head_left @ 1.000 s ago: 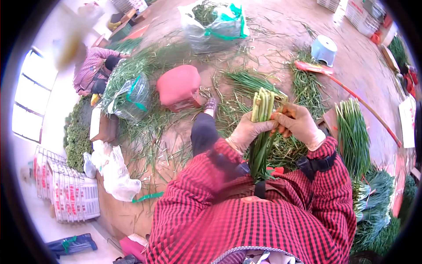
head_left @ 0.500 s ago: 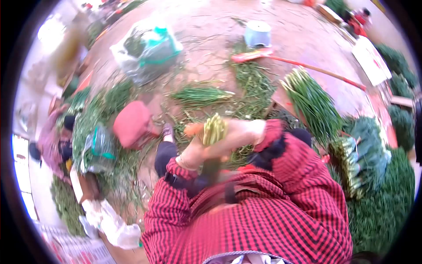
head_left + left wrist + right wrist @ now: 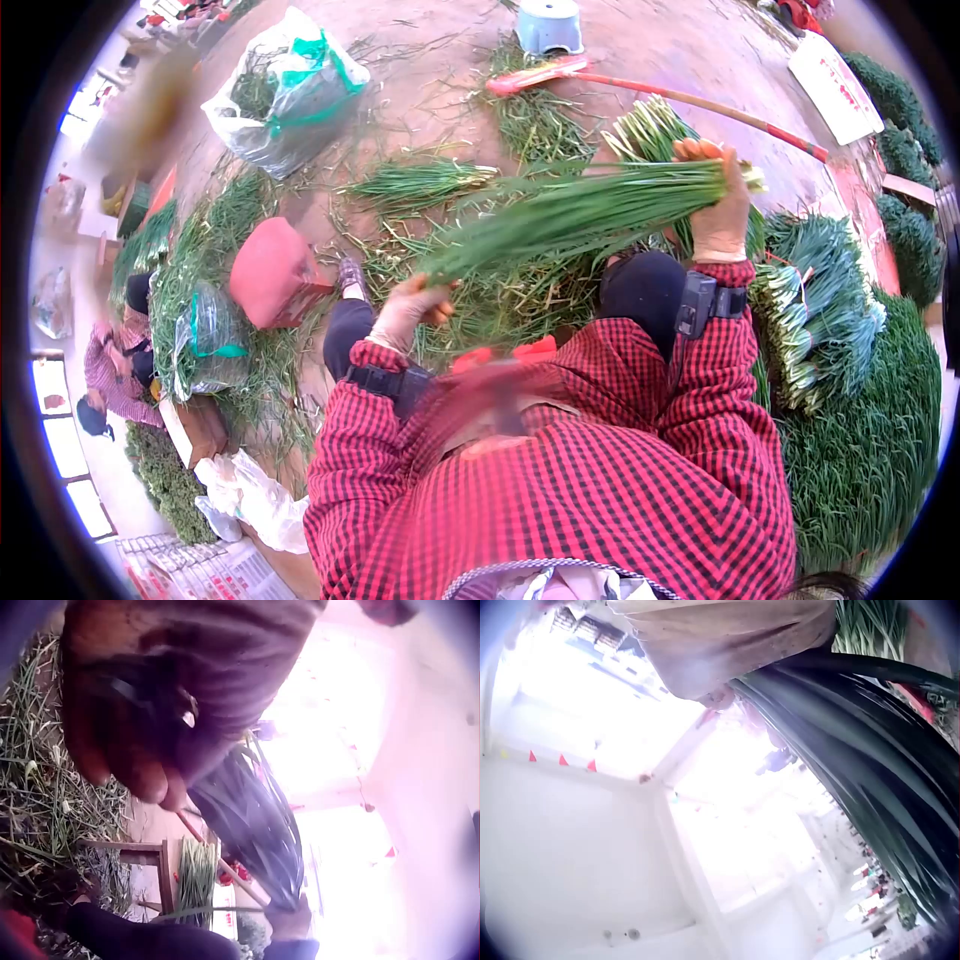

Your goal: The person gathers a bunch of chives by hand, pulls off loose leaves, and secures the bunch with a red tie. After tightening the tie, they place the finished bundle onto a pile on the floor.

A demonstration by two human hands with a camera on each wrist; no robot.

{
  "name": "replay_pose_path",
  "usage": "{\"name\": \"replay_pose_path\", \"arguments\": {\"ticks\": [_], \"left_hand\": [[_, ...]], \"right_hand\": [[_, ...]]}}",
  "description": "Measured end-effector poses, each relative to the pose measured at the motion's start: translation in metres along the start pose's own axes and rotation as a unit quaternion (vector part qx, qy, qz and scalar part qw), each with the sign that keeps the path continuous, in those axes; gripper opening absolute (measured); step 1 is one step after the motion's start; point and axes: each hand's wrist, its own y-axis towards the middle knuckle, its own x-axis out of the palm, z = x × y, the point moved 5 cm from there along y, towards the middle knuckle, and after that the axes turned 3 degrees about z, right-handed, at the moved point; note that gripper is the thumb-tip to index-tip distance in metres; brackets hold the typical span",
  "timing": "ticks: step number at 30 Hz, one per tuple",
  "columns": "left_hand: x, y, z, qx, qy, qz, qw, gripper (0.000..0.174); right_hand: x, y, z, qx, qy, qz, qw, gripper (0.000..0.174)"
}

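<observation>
A bunch of long green stalks [image 3: 590,210] lies nearly level across the front of the body in the head view. The right hand [image 3: 722,205] grips its pale stem end, with the fingers curled round it. At the leaf tips is the gloved left hand [image 3: 410,308], its fingers curled around the ends. In the left wrist view, the left hand [image 3: 180,682] has curled fingers beside the leaves [image 3: 251,821], which stretch away to the other hand. The right wrist view has the right hand [image 3: 727,637] round the bunch, with dark green leaves [image 3: 862,757] fanning out.
Loose stalks lie on the floor around a small bundle [image 3: 420,184]. A red-handled tool [image 3: 700,100], a blue stool [image 3: 549,27], a pink seat [image 3: 272,272] and a filled plastic bag [image 3: 290,95] stand or lie ahead. Tied bundles [image 3: 825,310] are at the right.
The bunch has gone from upright between both hands to nearly level. The right hand has moved right with its stem end, while the left hand has moved left to the leaf tips. The head view has shifted.
</observation>
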Motion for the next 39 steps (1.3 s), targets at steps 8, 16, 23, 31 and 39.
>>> {"name": "replay_pose_path", "arguments": {"ticks": [8, 16, 23, 31, 39], "left_hand": [[0.006, 0.021, 0.015, 0.03, -0.052, 0.131, 0.99, 0.042], [0.054, 0.032, 0.021, -0.005, -0.018, -0.003, 1.0, 0.029], [0.099, 0.088, 0.037, -0.029, 0.053, -0.065, 0.996, 0.031], [0.213, 0.162, 0.09, 0.051, 0.138, -0.164, 0.975, 0.031], [0.275, 0.211, 0.162, 0.217, 0.035, -0.145, 0.965, 0.021]], "right_hand": [[-0.077, -0.007, -0.032, -0.091, 0.019, 0.145, 0.985, 0.056], [-0.106, 0.006, -0.126, -0.164, 0.007, 0.017, 0.986, 0.041], [-0.001, -0.003, -0.212, -0.17, -0.587, 0.089, 0.786, 0.018], [0.006, 0.108, -0.065, -0.074, -0.863, -0.028, 0.499, 0.047], [-0.088, 0.168, -0.042, 0.082, -0.873, -0.029, 0.479, 0.042]]}}
